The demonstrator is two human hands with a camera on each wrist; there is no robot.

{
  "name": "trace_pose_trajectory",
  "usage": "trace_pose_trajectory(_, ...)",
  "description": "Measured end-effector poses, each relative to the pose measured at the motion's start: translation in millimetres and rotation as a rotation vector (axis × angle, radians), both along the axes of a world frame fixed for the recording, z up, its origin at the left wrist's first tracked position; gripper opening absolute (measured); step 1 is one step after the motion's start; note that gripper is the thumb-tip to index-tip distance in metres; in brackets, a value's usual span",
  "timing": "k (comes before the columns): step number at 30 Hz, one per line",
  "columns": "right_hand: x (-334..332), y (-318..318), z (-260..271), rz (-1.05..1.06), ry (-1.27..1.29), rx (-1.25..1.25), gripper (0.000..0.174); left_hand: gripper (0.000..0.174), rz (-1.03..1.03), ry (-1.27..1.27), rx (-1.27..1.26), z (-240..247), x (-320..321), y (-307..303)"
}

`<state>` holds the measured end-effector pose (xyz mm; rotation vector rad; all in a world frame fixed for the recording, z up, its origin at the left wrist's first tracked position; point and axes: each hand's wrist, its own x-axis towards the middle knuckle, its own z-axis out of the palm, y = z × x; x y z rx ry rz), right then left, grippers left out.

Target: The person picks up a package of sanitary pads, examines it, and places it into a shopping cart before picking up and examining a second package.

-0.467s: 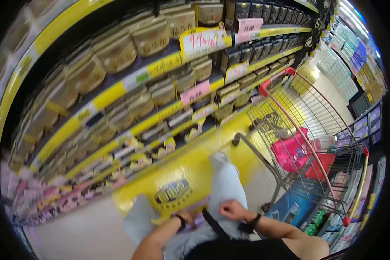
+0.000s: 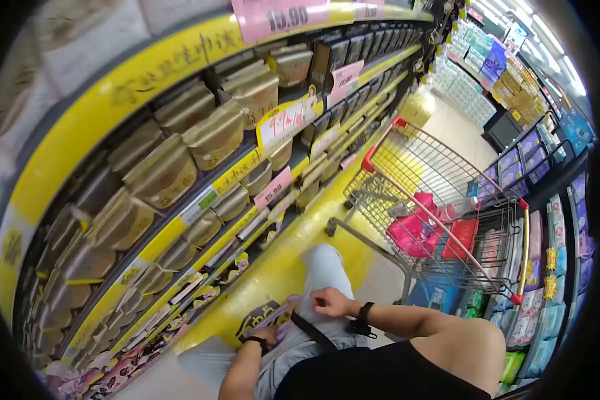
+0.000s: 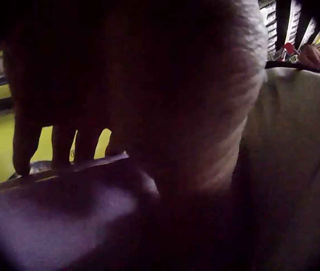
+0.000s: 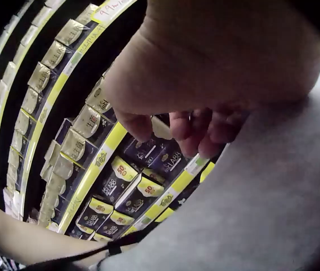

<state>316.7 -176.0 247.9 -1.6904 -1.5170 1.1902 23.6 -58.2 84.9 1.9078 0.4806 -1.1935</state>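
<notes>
My left hand (image 2: 265, 335) is low between my knees in the head view, with its fingers at a pale purple, smooth-faced item (image 2: 288, 319). In the left wrist view the dark fingers (image 3: 64, 141) reach over the far edge of that purple item (image 3: 64, 220), while the base of the hand lies on the near side; its kind does not show. Over my right thigh rests the right hand (image 2: 330, 302), its fingers loosely curled around nothing. The right wrist view shows those fingers (image 4: 196, 132) beside the grey trouser leg (image 4: 250, 186), in front of the shelves.
To my left run long shelves of gold packets (image 2: 160, 170) and dark boxes, with yellow edging and pink price cards (image 2: 273, 187). A wire shopping cart (image 2: 473, 157) stands ahead right, holding a bright pink bag (image 2: 413, 230) and a red item (image 2: 460, 240). More shelves line the right.
The head view has shifted, so the shelves look nearer and the cart sits further left in the picture. Both hands stay over the lap, and the right fingers remain loosely curled.
</notes>
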Motion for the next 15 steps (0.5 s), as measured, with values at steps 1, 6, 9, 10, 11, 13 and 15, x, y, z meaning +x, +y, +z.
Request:
trace_pose_trajectory(1, -5, 11, -4, 0.004, 0.022, 0.02, 0.02, 0.067, 0.127, -0.032, 0.005, 8, -12, 13)
trace_pose_trajectory(6, -13, 41, -57, -0.024, 0.258, 0.135, 0.017, 0.051, 0.068, -0.349, 0.263, 39, -22, 40)
trace_pose_trajectory(9, -2, 17, -24, -0.13, 0.191, 0.176, 0.017, 0.052, 0.106, -0.271, 0.231, 31, -38, 33)
trace_pose_trajectory(10, 12, 12, 15, -0.141, -0.013, 0.279, 0.014, 0.05, 0.262, -0.424, 0.24, 57, -40, 31)
trace_pose_trajectory(11, 36, 8, 32, -0.208, -0.168, 0.455, 0.014, 0.048, 0.423, -0.584, 0.257, 96, -37, 37)
trace_pose_trajectory(13, 113, 1, 48, -0.471, -0.548, 0.492, 0.024, 0.041, 0.629, -0.885, 0.3, 118, -53, 60)
trace_pose_trajectory(15, 169, -24, 117, -0.696, -1.065, 0.451, 0.054, 0.034, 0.824, -0.924, 0.382, 215, -52, 48)
